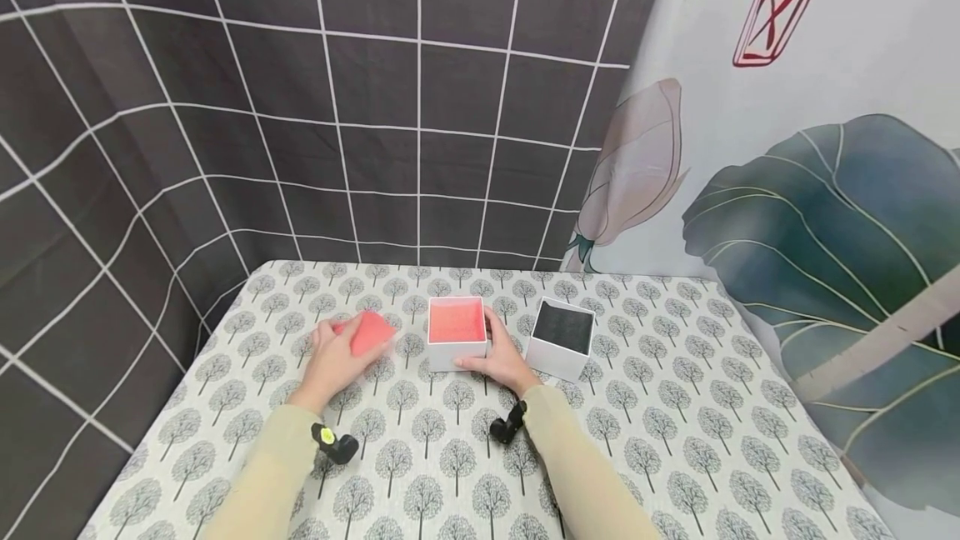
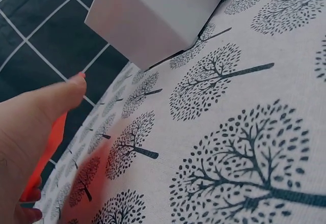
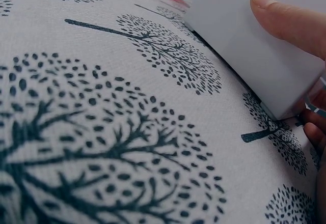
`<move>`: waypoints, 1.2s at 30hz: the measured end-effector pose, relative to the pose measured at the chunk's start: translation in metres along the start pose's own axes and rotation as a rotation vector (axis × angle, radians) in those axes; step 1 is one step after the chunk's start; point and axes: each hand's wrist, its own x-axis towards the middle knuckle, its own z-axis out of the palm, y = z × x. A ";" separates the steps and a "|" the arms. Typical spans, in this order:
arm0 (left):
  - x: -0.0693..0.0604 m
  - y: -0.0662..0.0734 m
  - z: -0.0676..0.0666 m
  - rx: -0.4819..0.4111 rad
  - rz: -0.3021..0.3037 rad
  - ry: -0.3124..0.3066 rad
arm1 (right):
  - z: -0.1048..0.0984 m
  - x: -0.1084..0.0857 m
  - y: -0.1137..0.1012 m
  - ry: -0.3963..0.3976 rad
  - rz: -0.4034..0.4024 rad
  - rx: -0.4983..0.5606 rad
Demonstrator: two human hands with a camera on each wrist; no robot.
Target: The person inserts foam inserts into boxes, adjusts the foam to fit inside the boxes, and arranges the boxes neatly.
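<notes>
My left hand (image 1: 332, 365) pinches a thin coral-red piece (image 1: 371, 333), flat like a sheet, just over the cloth. Its thumb (image 2: 56, 99) and a strip of the red show in the left wrist view. To its right stands a white box (image 1: 457, 355) with a coral-red surface (image 1: 456, 320) inside its rim. My right hand (image 1: 504, 358) grips this box from the right, the thumb (image 3: 290, 25) on the near wall and other fingers along the side. Close beyond that hand is a second white box (image 1: 557, 358), slightly turned, with a black surface (image 1: 562, 327) inside.
A cloth (image 1: 420, 465) printed with grey trees covers the table. Behind it hangs a dark curtain (image 1: 375, 107) with a white grid. At the right is a pale curtain (image 1: 712, 98) with a large leaf print. Each wrist wears a small black camera (image 1: 341, 447).
</notes>
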 end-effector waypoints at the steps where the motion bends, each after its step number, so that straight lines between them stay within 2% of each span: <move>1: 0.000 0.002 0.000 0.001 0.010 0.001 | 0.000 0.000 0.000 -0.002 0.000 0.001; 7: 0.000 0.014 -0.003 0.009 0.069 0.009 | 0.000 -0.001 -0.001 -0.012 -0.004 0.018; 14: -0.001 0.025 -0.003 -0.009 0.109 -0.031 | 0.001 0.000 -0.002 -0.004 -0.006 0.007; 20: 0.000 0.035 -0.001 -0.062 0.170 -0.024 | 0.001 0.000 -0.001 0.006 0.005 -0.015; 30: 0.002 0.059 0.008 -0.095 0.273 -0.028 | 0.000 -0.001 0.002 0.013 -0.016 -0.027; 36: 0.004 0.070 0.012 -0.101 0.309 -0.049 | 0.000 0.000 0.002 -0.006 -0.005 -0.019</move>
